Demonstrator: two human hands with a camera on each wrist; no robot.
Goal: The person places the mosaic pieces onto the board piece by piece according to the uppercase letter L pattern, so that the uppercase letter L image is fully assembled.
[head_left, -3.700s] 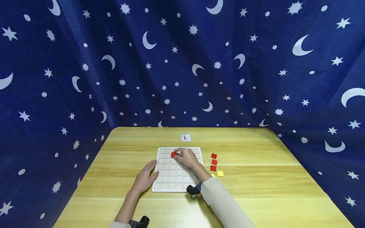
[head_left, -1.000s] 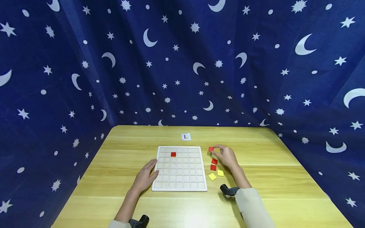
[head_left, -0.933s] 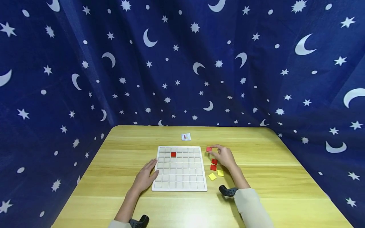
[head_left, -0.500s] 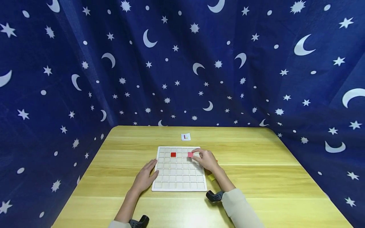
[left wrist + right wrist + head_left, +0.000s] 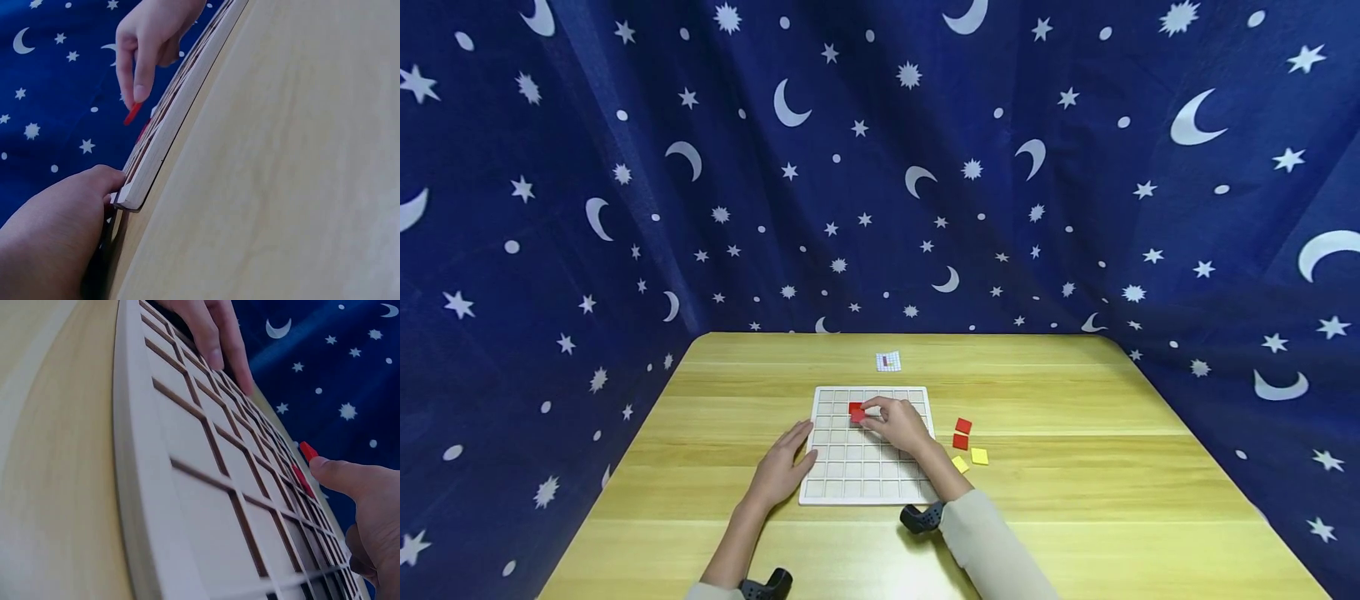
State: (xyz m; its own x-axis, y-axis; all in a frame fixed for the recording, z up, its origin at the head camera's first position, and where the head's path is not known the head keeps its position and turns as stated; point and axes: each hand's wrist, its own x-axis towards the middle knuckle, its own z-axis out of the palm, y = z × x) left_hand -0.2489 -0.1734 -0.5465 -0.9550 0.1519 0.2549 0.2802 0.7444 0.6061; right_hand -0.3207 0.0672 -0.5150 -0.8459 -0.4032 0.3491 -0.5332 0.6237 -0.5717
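Observation:
A white grid board (image 5: 853, 452) lies on the wooden table, one red square tile (image 5: 854, 407) seated in a cell of its second row from the far edge. Between thumb and fingers my right hand (image 5: 898, 425) pinches another red tile (image 5: 857, 417), just on the near side of the seated one. Both wrist views show this pinched tile (image 5: 308, 450) tilted and raised a little above the board. My left hand (image 5: 781, 468) rests against the board's left edge with its fingers extended; in the left wrist view its thumb (image 5: 106, 179) touches the board's rim.
Right of the board lie two red tiles (image 5: 962, 426) and two yellow tiles (image 5: 980, 456), one partly covered by the right forearm. Beyond the board's far edge is a small card (image 5: 888, 361) with a printed grid. A blue star-patterned curtain (image 5: 880, 208) surrounds the table (image 5: 1075, 467).
My right hand has picked up a red tile from the right-hand group and carried it left over the board, near the seated tile. The left hand has stayed at the board's edge.

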